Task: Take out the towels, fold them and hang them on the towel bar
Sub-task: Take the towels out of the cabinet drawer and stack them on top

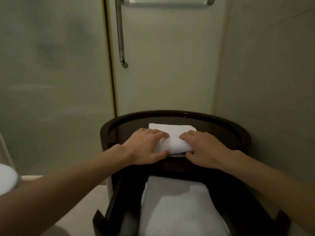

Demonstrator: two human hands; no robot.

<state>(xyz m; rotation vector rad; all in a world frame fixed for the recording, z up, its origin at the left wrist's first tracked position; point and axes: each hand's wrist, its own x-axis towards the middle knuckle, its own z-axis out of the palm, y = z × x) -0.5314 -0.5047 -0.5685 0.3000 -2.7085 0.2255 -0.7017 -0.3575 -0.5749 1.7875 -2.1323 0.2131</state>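
A small folded white towel (173, 135) lies on the round top of a dark wooden stand (226, 123). My left hand (146, 146) grips its left end, fingers on top and thumb at the near edge. My right hand (202, 149) grips its right end the same way. Below, the stand's pulled-out drawer (114, 200) holds a larger folded white towel (177, 208). A chrome towel bar (167, 4) runs across the wall at the top of the view, bare.
A frosted glass shower door (51, 74) with a long vertical chrome handle (120, 34) stands at the left. A wall (265, 65) closes in the right side behind the stand. A white rounded object (6, 178) sits at the far left edge.
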